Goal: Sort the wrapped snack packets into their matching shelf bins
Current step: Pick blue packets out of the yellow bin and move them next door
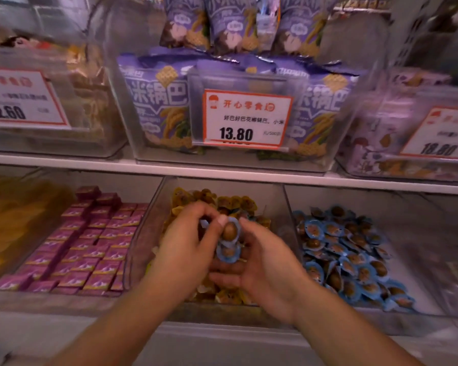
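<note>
A: Blue-wrapped round snack packets (229, 240), location?
B: Pinched between left hand (189, 249) and right hand (262, 265), above the clear middle bin of yellow packets (220, 202); matching blue pile (352, 254) at three o'clock.

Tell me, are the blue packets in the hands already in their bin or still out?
Out. Both hands hold the blue packets above the yellow-snack bin; the blue bin sits to the right.

Clear, glossy plastic bins (154, 207) sit on a smooth white shelf (222, 173). Blue packets (349, 249) look like shiny plastic film, as do the purple bags (156, 101). The price card (246, 118) is matt white paper
</note>
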Demonstrator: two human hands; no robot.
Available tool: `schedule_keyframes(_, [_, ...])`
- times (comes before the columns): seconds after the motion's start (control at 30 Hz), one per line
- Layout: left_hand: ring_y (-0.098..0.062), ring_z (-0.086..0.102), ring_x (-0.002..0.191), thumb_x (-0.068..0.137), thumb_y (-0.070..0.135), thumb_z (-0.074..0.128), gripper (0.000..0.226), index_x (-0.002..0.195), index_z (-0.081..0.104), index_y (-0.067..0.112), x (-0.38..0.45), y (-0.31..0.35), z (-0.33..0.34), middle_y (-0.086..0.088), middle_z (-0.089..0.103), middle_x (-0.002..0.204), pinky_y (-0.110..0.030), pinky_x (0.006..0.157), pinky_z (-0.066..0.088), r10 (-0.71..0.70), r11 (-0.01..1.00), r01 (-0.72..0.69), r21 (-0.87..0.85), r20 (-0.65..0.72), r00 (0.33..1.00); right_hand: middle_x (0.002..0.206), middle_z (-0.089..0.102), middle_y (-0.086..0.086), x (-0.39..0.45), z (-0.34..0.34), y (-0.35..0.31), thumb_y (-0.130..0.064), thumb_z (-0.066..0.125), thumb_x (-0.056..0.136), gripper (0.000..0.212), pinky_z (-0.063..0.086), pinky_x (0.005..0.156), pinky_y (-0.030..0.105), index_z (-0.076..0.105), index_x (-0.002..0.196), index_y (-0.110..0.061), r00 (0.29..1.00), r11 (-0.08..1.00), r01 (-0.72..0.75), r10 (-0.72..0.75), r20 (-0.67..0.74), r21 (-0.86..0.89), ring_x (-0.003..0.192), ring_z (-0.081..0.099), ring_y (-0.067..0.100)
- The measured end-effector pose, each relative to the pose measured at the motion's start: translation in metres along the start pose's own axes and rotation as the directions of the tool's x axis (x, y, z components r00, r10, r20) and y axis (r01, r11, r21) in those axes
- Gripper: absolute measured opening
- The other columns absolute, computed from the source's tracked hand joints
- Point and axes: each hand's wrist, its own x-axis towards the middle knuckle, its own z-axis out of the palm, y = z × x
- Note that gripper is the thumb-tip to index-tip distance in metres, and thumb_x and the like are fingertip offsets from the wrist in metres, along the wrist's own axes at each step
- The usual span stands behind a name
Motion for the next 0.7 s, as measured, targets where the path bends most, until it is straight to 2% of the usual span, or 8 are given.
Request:
schedule_keyframes(0.13, [-0.005,0.058,0.109,0.089,0.045,0.054,0.032,0.12,0.051,0.037,-0.013,0.027,0.037,0.018,0.06,0.114,-0.035,0.091,0.05,0.108,0.994,-0.108,-0.009,0.116,0.987,0.109,0.072,0.015,-0.014,-0.001,-0.014,-0.035,0.059,0.091,0.037,0.052,0.091,0.039,0.072,0.112,-0.009,0.994,0.964,0.09,-0.072,-0.078,0.251,0.103,0.068,0.027])
schedule_keyframes(0.2, [-0.004,0.055,0.121,0.085,0.049,0.057,0.051,0.133,0.044,0.039,-0.016,0.036,0.048,0.02,0.056,0.128,-0.031,0.097,0.049,0.115,0.978,-0.08,-0.191,0.178,0.977,0.107,0.073,0.014,-0.024,-0.011,-0.021,-0.029,0.064,0.088,0.032,0.053,0.092,0.039,0.073,0.11,-0.008,0.986,0.96,0.152,-0.131,-0.1,0.235,0.097,0.069,0.025])
schedule_keyframes(0.3, [-0.011,0.053,0.129,0.08,0.038,0.062,0.057,0.134,0.049,0.03,-0.013,0.046,0.058,0.013,0.057,0.138,-0.024,0.095,0.05,0.126,0.743,0.002,-0.67,0.143,0.982,0.094,0.071,0.017,-0.04,-0.028,-0.032,-0.011,0.071,0.075,0.031,0.057,0.062,0.027,0.07,0.105,-0.003,0.964,0.949,0.265,-0.258,-0.065,0.171,0.08,0.069,0.022])
schedule_keyframes(0.37, [-0.019,0.055,0.129,0.08,0.034,0.058,0.045,0.125,0.06,0.028,-0.008,0.043,0.061,0.004,0.062,0.134,-0.033,0.099,0.048,0.066,0.631,0.042,-0.775,0.107,0.992,0.082,0.068,0.014,-0.048,-0.044,-0.041,-0.004,0.077,0.07,0.03,0.046,0.043,0.021,0.072,0.099,-0.005,0.953,0.948,0.304,-0.301,-0.043,0.1,0.067,0.066,0.02])
schedule_keyframes(0.47, [-0.004,0.062,0.112,0.086,0.035,0.056,0.027,0.11,0.067,0.035,0.004,0.023,0.061,0.015,0.068,0.117,-0.027,0.095,0.05,0.107,0.926,-0.067,-0.372,0.087,0.99,0.076,0.067,0.013,-0.049,-0.086,-0.057,-0.011,0.07,0.077,0.017,0.035,0.038,0.021,0.074,0.093,-0.005,0.944,0.946,0.267,-0.295,-0.146,-0.184,0.059,0.063,0.022])
schedule_keyframes(0.57, [0.0,0.058,0.112,0.089,0.029,0.059,0.021,0.108,0.066,0.036,0.019,-0.005,0.061,0.022,0.061,0.117,-0.032,0.099,0.049,0.21,0.964,-0.242,0.111,0.241,0.948,0.078,0.06,0.018,-0.034,-0.137,-0.068,-0.008,0.057,0.091,0.012,0.037,0.049,0.029,0.067,0.093,-0.001,0.855,0.926,0.204,-0.327,-0.404,-0.317,0.064,0.059,0.028])
schedule_keyframes(0.63, [-0.002,0.056,0.114,0.091,0.035,0.055,0.023,0.112,0.064,0.037,0.027,-0.018,0.064,0.019,0.059,0.121,-0.035,0.099,0.048,0.2,0.936,-0.286,0.203,0.362,0.911,0.081,0.055,0.018,-0.021,-0.158,-0.075,-0.009,0.053,0.094,0.012,0.043,0.063,0.039,0.061,0.087,-0.004,0.796,0.95,0.294,-0.305,-0.523,-0.107,0.072,0.052,0.031])
schedule_keyframes(0.7, [-0.005,0.055,0.118,0.093,0.043,0.049,0.027,0.117,0.062,0.04,0.033,-0.026,0.067,0.017,0.056,0.127,-0.036,0.101,0.046,0.148,0.913,-0.296,0.281,0.448,0.882,0.085,0.063,0.015,-0.008,-0.163,-0.086,-0.017,0.051,0.095,0.015,0.049,0.074,0.04,0.061,0.098,-0.006,0.838,0.909,0.382,-0.264,-0.478,0.167,0.083,0.058,0.031])
